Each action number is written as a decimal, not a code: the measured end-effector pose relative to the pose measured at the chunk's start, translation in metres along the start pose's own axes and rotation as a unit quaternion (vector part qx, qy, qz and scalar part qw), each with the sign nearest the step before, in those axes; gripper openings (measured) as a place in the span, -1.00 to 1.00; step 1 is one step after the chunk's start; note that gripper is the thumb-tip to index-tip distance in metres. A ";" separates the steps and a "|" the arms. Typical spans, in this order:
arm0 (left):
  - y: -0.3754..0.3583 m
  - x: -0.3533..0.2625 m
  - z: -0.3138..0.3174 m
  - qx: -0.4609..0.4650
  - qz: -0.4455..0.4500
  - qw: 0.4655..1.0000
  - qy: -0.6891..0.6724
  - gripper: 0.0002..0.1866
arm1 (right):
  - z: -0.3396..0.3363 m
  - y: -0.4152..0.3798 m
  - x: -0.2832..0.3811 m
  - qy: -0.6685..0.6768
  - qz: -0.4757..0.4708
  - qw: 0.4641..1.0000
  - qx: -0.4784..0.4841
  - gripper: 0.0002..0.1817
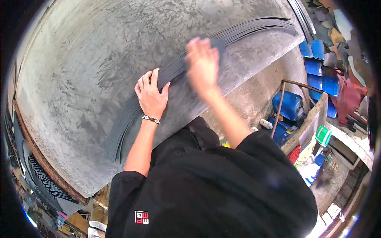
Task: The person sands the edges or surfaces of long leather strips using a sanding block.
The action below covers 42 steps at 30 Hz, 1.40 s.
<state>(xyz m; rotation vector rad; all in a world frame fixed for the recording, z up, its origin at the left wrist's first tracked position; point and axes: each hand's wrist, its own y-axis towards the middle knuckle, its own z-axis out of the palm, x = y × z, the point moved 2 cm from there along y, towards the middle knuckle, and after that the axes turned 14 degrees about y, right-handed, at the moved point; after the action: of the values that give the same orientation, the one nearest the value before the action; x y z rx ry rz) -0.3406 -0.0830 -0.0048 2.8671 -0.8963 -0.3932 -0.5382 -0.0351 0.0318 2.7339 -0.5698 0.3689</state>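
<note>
A long stack of thin dark grey strips lies in a curve across the worn grey tabletop, its ends fanning apart. My left hand straddles the stack left of its middle, thumb along the near edge and fingers over the far edge. A beaded bracelet circles that wrist. Farther along, my right hand is over the strips, smeared by motion. Its fingers seem to point away from me, but whether they grip the strips cannot be made out.
More dark strips lie at the table's far right edge. Blue plastic containers stand on the floor to the right, near a wooden-framed box and a green container. Material scraps pile up beyond. Curved dark pieces are stacked below the left edge.
</note>
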 end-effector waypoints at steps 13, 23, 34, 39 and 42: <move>0.025 0.000 -0.009 0.091 -0.030 0.991 -0.097 -0.26 | 0.007 0.030 -0.102 -0.007 0.024 0.997 -0.069 -0.51; 0.023 0.002 -0.004 0.080 -0.033 0.990 -0.109 -0.29 | 0.004 0.015 -0.068 -0.006 -0.021 1.000 -0.016 -0.48; 0.022 0.001 -0.006 0.091 -0.032 0.989 -0.110 -0.29 | -0.016 0.028 -0.073 0.007 0.019 0.998 0.054 -0.51; 0.023 0.003 -0.006 0.084 -0.032 0.991 -0.099 -0.30 | 0.031 -0.032 0.020 0.080 -0.076 0.993 0.033 -0.44; 0.022 0.005 0.000 0.071 -0.024 0.992 -0.102 -0.30 | 0.017 -0.045 0.019 0.108 -0.187 0.970 0.109 -0.44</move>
<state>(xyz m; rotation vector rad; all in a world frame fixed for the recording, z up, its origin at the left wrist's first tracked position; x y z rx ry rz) -0.3487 -0.1036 -0.0021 3.0243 -0.9216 -0.6650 -0.4991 -0.0083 0.0102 2.8706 0.0493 0.6529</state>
